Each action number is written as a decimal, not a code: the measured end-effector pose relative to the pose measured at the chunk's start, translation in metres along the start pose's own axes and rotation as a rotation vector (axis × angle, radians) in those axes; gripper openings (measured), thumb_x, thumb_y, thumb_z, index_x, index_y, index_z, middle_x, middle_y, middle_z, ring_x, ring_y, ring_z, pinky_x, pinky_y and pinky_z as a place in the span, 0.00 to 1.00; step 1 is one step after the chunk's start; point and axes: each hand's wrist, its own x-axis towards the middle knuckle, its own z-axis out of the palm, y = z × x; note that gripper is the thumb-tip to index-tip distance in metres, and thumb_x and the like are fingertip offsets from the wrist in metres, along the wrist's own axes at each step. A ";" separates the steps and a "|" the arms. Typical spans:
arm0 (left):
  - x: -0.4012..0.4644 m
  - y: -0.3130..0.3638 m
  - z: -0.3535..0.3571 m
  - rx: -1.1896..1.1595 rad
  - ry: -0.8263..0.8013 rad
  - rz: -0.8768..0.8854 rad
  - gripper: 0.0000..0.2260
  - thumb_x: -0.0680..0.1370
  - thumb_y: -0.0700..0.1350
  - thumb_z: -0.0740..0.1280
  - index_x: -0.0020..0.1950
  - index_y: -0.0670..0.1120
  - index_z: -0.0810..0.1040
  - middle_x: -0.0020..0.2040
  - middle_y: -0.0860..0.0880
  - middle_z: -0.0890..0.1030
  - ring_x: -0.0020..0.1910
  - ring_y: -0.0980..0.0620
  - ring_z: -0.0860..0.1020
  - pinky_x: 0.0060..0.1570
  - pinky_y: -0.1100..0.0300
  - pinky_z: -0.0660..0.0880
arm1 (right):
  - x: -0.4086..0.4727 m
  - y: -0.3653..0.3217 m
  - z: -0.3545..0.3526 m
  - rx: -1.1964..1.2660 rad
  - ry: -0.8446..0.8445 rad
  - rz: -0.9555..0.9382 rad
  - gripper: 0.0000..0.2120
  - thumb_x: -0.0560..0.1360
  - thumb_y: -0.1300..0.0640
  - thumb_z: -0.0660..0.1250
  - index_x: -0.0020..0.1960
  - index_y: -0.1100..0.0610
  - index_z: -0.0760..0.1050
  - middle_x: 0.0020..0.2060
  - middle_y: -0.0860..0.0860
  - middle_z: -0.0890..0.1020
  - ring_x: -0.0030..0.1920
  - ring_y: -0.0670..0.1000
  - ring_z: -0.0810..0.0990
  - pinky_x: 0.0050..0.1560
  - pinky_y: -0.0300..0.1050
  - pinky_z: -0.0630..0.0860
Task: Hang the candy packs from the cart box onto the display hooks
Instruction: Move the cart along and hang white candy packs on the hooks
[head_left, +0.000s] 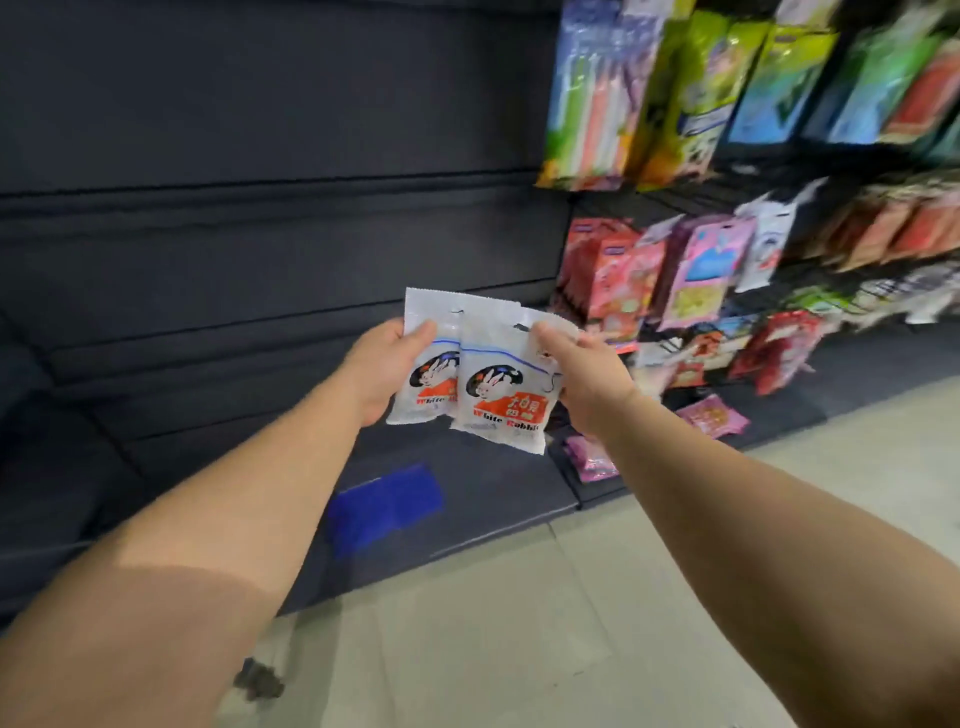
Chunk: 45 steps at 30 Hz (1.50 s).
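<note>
Both hands hold white candy packs printed with a rabbit and red lettering. My left hand (382, 366) grips the rear pack (423, 358) by its left edge, thumb on the front. The front pack (501, 387) overlaps it, and my right hand (584, 376) pinches this one at its top right corner near the hang hole. A third pack's top edge peeks out behind my right fingers. The packs are held in front of a dark, bare wall panel (260, 208). Display hooks with hanging snack bags (696, 270) are to the right. The cart box is out of view.
Rows of colourful bags (675, 93) hang on the upper right rack. Pink packs (714, 415) lie on the dark base shelf, and a blue patch (384, 504) marks that shelf lower down. Pale floor tiles (519, 623) run along the bottom.
</note>
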 end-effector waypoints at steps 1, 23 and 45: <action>0.011 0.006 0.030 -0.007 -0.041 0.013 0.11 0.85 0.47 0.62 0.60 0.43 0.79 0.54 0.40 0.85 0.48 0.43 0.85 0.48 0.49 0.82 | 0.003 -0.007 -0.028 0.004 0.052 -0.022 0.13 0.75 0.49 0.72 0.54 0.56 0.80 0.51 0.54 0.86 0.48 0.57 0.85 0.45 0.49 0.82; 0.316 0.054 0.444 -0.059 -0.554 0.016 0.10 0.85 0.47 0.61 0.60 0.46 0.80 0.52 0.42 0.86 0.51 0.41 0.85 0.56 0.42 0.80 | 0.229 -0.076 -0.375 0.009 0.666 -0.006 0.13 0.78 0.48 0.65 0.43 0.56 0.78 0.50 0.61 0.84 0.49 0.61 0.84 0.53 0.60 0.81; 0.395 0.046 0.650 -0.146 -0.146 -0.096 0.09 0.85 0.47 0.61 0.58 0.49 0.80 0.56 0.42 0.84 0.56 0.40 0.83 0.61 0.42 0.77 | 0.408 -0.102 -0.622 -0.213 0.352 0.013 0.20 0.80 0.47 0.63 0.54 0.66 0.77 0.48 0.62 0.82 0.50 0.60 0.82 0.57 0.61 0.79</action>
